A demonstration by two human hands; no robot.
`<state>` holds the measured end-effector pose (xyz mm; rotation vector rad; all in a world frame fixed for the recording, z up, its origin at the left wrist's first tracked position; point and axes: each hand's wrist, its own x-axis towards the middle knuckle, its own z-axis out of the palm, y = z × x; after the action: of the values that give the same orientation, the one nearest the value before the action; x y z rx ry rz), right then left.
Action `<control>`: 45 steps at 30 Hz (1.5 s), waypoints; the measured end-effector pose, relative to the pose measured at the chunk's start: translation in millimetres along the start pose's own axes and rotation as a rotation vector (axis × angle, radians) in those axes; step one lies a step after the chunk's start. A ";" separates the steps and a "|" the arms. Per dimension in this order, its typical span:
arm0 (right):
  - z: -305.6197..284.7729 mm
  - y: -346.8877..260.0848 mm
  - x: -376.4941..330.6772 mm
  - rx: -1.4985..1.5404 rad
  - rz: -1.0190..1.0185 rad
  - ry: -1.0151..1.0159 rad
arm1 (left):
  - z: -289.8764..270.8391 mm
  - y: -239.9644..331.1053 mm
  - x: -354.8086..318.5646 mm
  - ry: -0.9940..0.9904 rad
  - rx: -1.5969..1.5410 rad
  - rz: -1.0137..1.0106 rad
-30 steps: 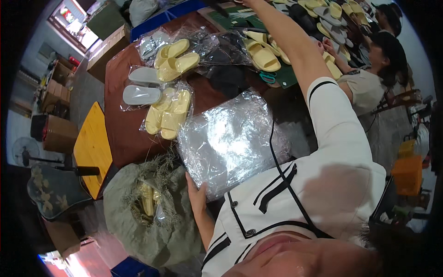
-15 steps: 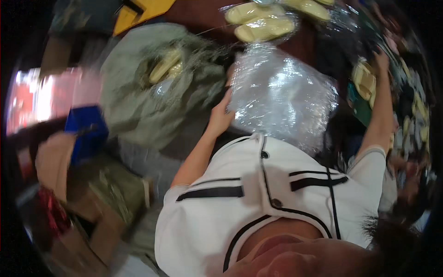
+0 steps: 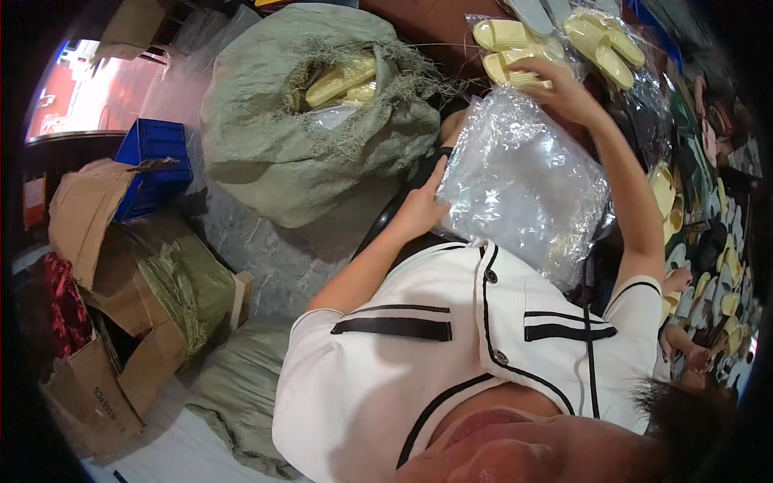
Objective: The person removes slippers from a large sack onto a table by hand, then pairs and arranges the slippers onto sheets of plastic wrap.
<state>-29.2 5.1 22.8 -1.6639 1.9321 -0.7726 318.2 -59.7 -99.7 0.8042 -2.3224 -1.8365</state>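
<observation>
A stack of clear plastic bags (image 3: pixel 523 173) lies across my lap. My left hand (image 3: pixel 423 208) is closed on the stack's left edge, with the index finger stretched along it. Beyond the stack's far edge, my right hand (image 3: pixel 560 90) is over a pair of yellow slippers (image 3: pixel 503 39) resting on clear plastic. Its fingers are apart and reach over the nearer slipper; I see no firm grip. Another yellow pair (image 3: pixel 608 48) lies just to the right, with grey slippers (image 3: pixel 531 14) behind.
To the left stands a large grey-green woven sack (image 3: pixel 266 153), torn open around yellow slippers (image 3: pixel 342 80). A blue crate (image 3: pixel 153 161) and an opened cardboard box (image 3: pixel 93 209) sit farther left. Many yellow and grey slippers (image 3: pixel 729 266) are heaped at the right.
My right hand has moved from the right side, where it was at a yellow slipper, to the yellow pair beyond the bags. My left hand stays at the bags' edge. The view has shifted.
</observation>
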 end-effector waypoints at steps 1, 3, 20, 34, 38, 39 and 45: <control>19.9 0.8 13.9 -0.024 -0.092 -0.025 | -16.4 9.8 2.4 -0.104 -0.051 -0.133; 44.1 6.4 44.6 -0.063 -0.244 -0.149 | -55.6 32.0 20.5 0.026 -0.004 -0.039; 339.4 -55.0 232.6 -0.352 0.094 -0.219 | -118.2 -147.3 -41.5 0.043 1.086 -0.439; 176.8 -105.9 229.9 0.118 0.154 -0.238 | -169.1 -82.6 -38.1 -0.041 0.707 -0.399; 52.5 -60.9 207.0 0.487 0.200 0.021 | -173.0 -126.2 -52.6 0.033 0.795 -0.360; 6.1 14.0 194.1 0.422 0.313 0.202 | -173.6 -118.6 -39.6 0.013 0.807 -0.318; -137.7 161.1 81.8 0.966 0.251 0.881 | -181.0 -86.7 17.8 0.073 0.711 -0.120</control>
<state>-250.8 -43.7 13.8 -0.4861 1.6608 -2.1156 400.2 -240.6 -133.4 1.0606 -2.9460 -0.9473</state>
